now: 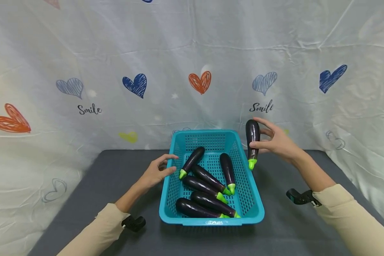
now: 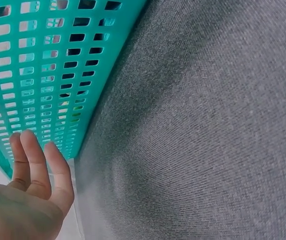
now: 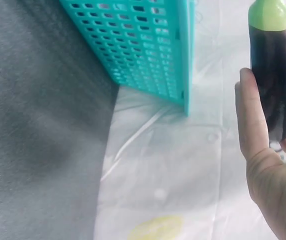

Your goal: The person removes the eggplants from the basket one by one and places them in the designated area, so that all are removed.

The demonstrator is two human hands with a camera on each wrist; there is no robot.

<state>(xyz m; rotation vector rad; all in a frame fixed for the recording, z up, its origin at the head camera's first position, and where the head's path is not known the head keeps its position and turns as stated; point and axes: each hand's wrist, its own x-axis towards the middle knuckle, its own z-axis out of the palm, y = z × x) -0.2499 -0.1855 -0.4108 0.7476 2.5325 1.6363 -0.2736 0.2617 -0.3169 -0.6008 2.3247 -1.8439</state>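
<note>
My right hand (image 1: 276,141) grips a dark purple eggplant (image 1: 253,137) between fingers and thumb, above the right rim of a turquoise basket (image 1: 246,156). The eggplant hangs nearly upright, its green stem end down; in the right wrist view the held eggplant (image 3: 274,75) shows its green cap. Several more eggplants (image 1: 201,186) lie inside the basket, some overlapping. At the basket's left side is my left hand (image 1: 155,173), fingers slightly bent and holding nothing, with fingertips right at the rim. The left wrist view shows its fingers (image 2: 33,155) beside the perforated wall (image 2: 48,75).
The basket stands on a grey cloth-covered table (image 1: 121,177). Behind it hangs a white curtain (image 1: 166,106) with printed hearts and words, close to the table's back edge. A black wrist device (image 1: 134,224) sits at each sleeve.
</note>
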